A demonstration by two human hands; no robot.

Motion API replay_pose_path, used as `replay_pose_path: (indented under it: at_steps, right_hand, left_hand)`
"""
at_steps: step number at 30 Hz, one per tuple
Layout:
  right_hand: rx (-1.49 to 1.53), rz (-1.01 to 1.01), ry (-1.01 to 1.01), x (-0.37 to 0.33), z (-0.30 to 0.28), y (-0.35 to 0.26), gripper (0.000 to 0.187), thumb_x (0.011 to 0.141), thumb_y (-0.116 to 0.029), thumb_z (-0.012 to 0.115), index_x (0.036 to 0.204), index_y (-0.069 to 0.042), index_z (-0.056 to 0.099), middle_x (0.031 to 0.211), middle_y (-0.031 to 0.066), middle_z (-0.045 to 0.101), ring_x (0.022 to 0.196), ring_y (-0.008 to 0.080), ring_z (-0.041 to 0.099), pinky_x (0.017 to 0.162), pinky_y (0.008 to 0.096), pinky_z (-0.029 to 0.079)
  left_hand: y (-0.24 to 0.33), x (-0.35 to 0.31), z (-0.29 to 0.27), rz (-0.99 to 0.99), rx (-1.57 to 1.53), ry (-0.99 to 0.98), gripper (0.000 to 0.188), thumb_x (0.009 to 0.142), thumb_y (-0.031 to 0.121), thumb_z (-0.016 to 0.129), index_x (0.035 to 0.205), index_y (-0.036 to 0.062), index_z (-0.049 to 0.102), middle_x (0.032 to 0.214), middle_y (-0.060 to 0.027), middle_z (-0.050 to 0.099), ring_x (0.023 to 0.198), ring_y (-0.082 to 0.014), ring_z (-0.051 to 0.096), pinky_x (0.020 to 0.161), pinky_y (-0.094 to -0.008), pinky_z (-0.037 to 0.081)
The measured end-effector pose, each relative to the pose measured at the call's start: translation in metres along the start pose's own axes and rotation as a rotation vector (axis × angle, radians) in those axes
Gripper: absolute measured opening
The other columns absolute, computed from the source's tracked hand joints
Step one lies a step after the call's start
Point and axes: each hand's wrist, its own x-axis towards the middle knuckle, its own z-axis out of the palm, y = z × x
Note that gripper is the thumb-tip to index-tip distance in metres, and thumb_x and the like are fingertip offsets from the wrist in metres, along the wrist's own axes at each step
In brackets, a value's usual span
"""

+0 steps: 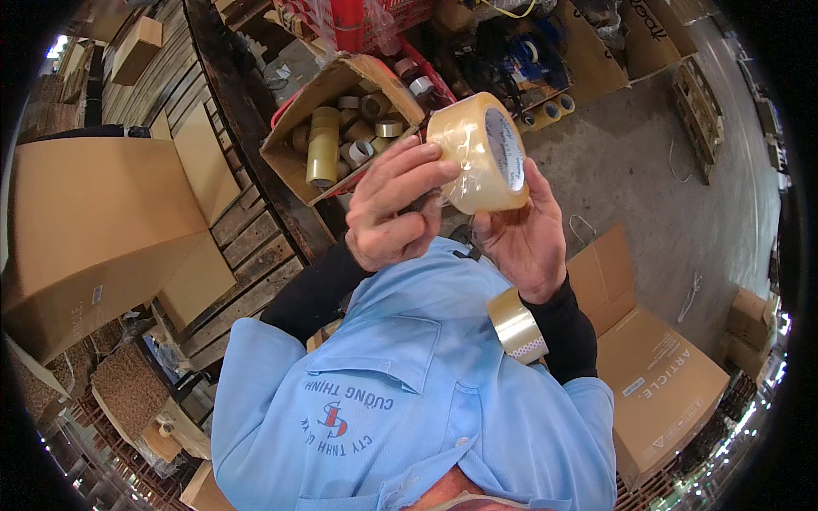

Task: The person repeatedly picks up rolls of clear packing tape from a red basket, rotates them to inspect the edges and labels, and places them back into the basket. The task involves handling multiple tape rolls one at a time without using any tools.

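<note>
A thick roll of clear yellowish packing tape (460, 162) is held up in front of my chest. My right hand (530, 234) grips its lower right side between thumb and fingers. At the roll's left side, my left hand (396, 209) has its fingers curled, with the fingertips on the tape's surface; its thumb is partly hidden. A second roll of tape (514, 322) sits around my right forearm like a cuff. Beyond my left hand, an open cardboard box (294, 106) contains several tape rolls, among them a stack of yellowish ones (323, 145).
A slatted wooden surface (247, 230) runs along the left, with a large open carton (94, 213) on it. Red plastic crates (349, 25) stand beyond the tape box. Another carton (656, 375) lies at the right, and a wooden pallet (699, 111) is farther off.
</note>
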Motion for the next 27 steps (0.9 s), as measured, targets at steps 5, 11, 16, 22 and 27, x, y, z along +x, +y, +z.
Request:
replay_pose_path:
  at_steps: [5, 11, 16, 22, 27]
  right_hand:
    - [0.046, 0.050, 0.062, 0.010, -0.003, 0.000, 0.048, 0.106, -0.041, 0.046, 0.136, -0.004, 0.054, 0.125, 0.0131, 0.066, 0.108, 0.0265, 0.066, 0.090, 0.0418, 0.060]
    - [-0.154, -0.121, 0.034, 0.011, 0.000, -0.003, 0.049, 0.107, -0.041, 0.043, 0.138, -0.005, 0.052, 0.129, 0.0122, 0.063, 0.108, 0.0273, 0.066, 0.096, 0.0432, 0.056]
    - [-0.439, -0.090, 0.187, 0.017, 0.007, 0.009, 0.047, 0.108, -0.039, 0.043, 0.139, -0.004, 0.049, 0.130, 0.0119, 0.061, 0.112, 0.0250, 0.064, 0.094, 0.0392, 0.054]
    - [-0.562, -0.223, 0.269, 0.035, -0.011, 0.016, 0.057, 0.106, -0.039, 0.048, 0.147, 0.000, 0.039, 0.142, 0.0172, 0.051, 0.130, 0.0276, 0.049, 0.108, 0.0425, 0.040]
    - [-0.616, -0.389, 0.229, 0.031, -0.009, 0.008, 0.061, 0.106, -0.038, 0.049, 0.151, 0.000, 0.033, 0.149, 0.0197, 0.044, 0.138, 0.0289, 0.040, 0.114, 0.0446, 0.032]
  left_hand:
    - [0.000, -0.034, -0.002, -0.150, -0.252, 0.062, 0.037, 0.090, 0.012, 0.063, 0.125, 0.0211, 0.054, 0.150, -0.0328, 0.038, 0.140, -0.0527, 0.037, 0.116, -0.0617, 0.029]
    - [0.021, -0.042, 0.015, -0.709, -0.581, 0.339, 0.059, 0.101, 0.042, 0.057, 0.153, 0.0286, 0.033, 0.158, -0.0255, 0.030, 0.144, -0.0442, 0.034, 0.115, -0.0550, 0.034]
    - [0.039, -0.030, 0.025, -1.142, -0.896, 0.316, 0.066, 0.086, 0.005, 0.077, 0.141, 0.0126, 0.041, 0.146, -0.0182, 0.048, 0.131, -0.0306, 0.052, 0.106, -0.0460, 0.046]
    - [0.007, -0.027, 0.020, -1.044, -0.804, 0.558, 0.054, 0.086, -0.005, 0.075, 0.130, 0.0108, 0.048, 0.125, -0.0160, 0.064, 0.110, -0.0225, 0.066, 0.084, -0.0330, 0.060]
    - [-0.073, -0.064, -0.012, -1.133, -0.474, 0.476, 0.045, 0.086, -0.001, 0.077, 0.118, 0.0006, 0.046, 0.112, -0.0140, 0.069, 0.094, -0.0179, 0.069, 0.081, -0.0312, 0.058]
